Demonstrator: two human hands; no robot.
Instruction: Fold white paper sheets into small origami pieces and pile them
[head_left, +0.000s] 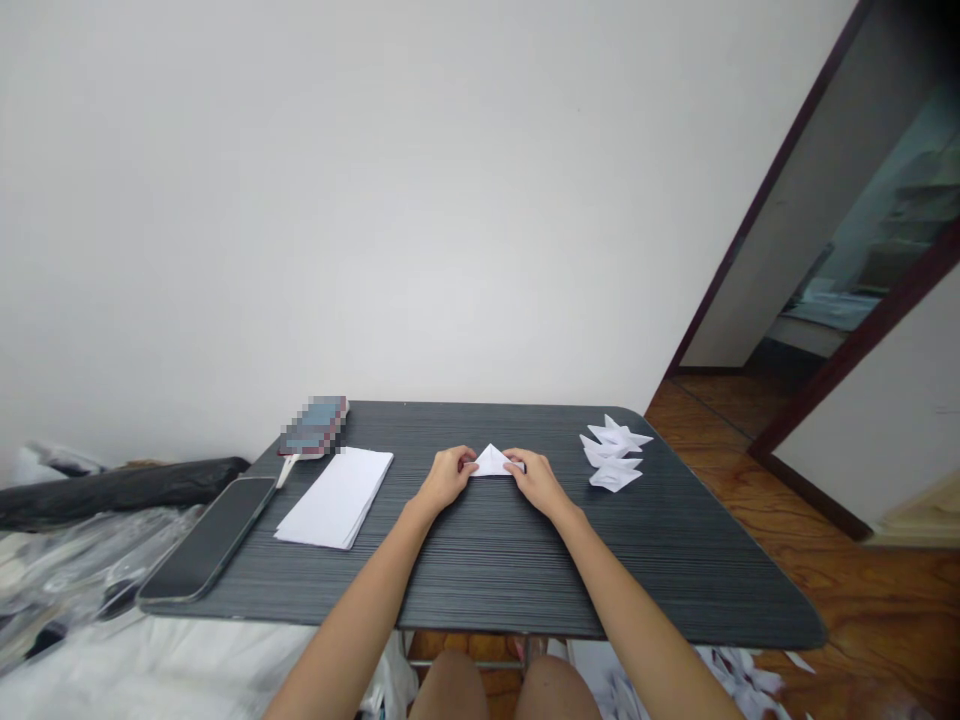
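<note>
A small white sheet of folded paper (492, 462), with a triangular peak and a flat strip along its lower edge, is held low over the middle of the dark table. My left hand (448, 474) pinches its left end between thumb and fingers. At the right end, my right hand (537, 476) grips it the same way. Further right lie several folded paper boats (615, 460) in a small group. On the left side rests a stack of blank white paper (336, 498).
The dark table (510, 570) stands against a white wall. A phone (210, 540) lies at its left edge, near a pixelated object (313, 428) with a white cable (286, 470). Paper scraps (739, 670) are beneath the table at the right.
</note>
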